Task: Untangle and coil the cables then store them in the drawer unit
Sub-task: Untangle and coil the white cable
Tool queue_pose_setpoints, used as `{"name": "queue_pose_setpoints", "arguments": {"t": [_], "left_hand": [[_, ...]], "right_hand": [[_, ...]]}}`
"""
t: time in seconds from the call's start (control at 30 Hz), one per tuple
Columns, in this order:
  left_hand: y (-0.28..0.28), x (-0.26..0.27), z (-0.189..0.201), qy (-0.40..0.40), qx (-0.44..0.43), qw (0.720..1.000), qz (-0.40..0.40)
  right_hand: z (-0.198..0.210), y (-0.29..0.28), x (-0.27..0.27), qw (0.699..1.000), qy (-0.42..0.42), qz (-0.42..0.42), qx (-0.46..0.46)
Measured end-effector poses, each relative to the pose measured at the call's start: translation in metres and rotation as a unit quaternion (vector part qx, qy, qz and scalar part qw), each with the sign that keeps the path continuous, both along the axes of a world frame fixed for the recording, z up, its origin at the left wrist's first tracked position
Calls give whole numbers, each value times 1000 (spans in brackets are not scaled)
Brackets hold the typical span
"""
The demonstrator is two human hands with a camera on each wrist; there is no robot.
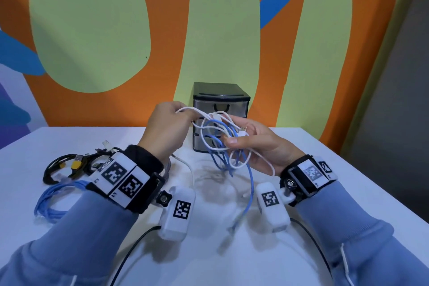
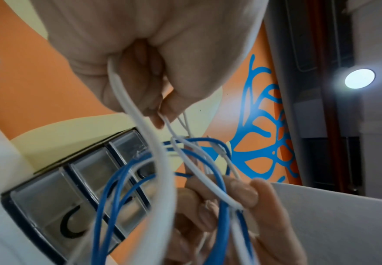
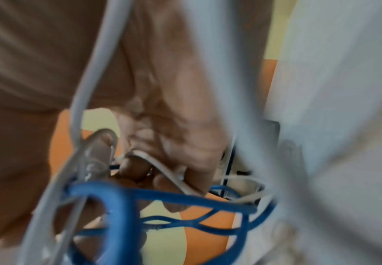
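Note:
A tangle of white cable and blue cable hangs in the air between both hands, in front of the drawer unit. My left hand pinches a white strand at the upper left of the tangle; the left wrist view shows that white cable running out of the curled fingers. My right hand grips the bundle from the right, thumb over white and blue loops. One blue end trails down onto the table. The right wrist view shows blurred blue cable close to the lens.
At the left of the table lie a coiled blue cable and a black cable bundle with a yellow connector. The black drawer unit with clear drawers stands against the painted wall. Thin black leads run from the wrist cameras across the front of the table.

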State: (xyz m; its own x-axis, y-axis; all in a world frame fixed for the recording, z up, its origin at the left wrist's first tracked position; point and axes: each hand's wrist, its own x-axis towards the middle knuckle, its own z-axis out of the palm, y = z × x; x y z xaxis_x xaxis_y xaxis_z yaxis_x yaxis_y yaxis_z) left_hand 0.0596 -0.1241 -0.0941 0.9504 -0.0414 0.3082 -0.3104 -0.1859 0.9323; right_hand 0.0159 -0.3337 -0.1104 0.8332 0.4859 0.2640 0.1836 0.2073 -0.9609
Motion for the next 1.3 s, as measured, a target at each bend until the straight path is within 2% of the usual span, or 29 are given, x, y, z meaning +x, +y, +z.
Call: {"name": "queue_pose_setpoints", "arguments": {"t": [0.07,0.13,0.2,0.27,0.33,0.4,0.5,0.67,0.77,0.9,1.1,1.2,1.3], "left_hand": [[1,0,0,-19,-14,999,37],[2,-2,2,-54,11,997,49],[7,-5,5,-81,65,995,0],[14,-10,9,-72,84,990,-90],[20,-12,12,-87,91,986,-109],[24,-6,9,-151,130,980,-27],[28,0,10,-198,193,955,103],[37,6,14,-186,210,943,179],[35,8,6,-173,260,937,157],[31,2,6,-234,288,925,83],[15,-7,6,-214,220,950,-51],[14,-7,2,-204,203,954,-82],[13,-10,4,-198,174,959,-99]], "right_hand": [[-1,4,2,999,11,-31,15],[-2,11,3,995,-11,-100,10],[-2,15,6,983,-49,-178,2],[-4,12,10,973,-56,-226,-4],[-7,8,14,960,-64,-270,-42],[-9,4,15,954,-74,-280,-79],[-8,3,13,969,-66,-233,-52],[-6,1,12,956,-92,-275,-37],[-9,4,15,955,-101,-276,-50],[-10,4,15,951,-105,-285,-48],[-8,11,12,946,-124,-294,-64],[-6,8,12,943,-143,-293,-72],[-6,10,9,930,-204,-285,-114]]}}
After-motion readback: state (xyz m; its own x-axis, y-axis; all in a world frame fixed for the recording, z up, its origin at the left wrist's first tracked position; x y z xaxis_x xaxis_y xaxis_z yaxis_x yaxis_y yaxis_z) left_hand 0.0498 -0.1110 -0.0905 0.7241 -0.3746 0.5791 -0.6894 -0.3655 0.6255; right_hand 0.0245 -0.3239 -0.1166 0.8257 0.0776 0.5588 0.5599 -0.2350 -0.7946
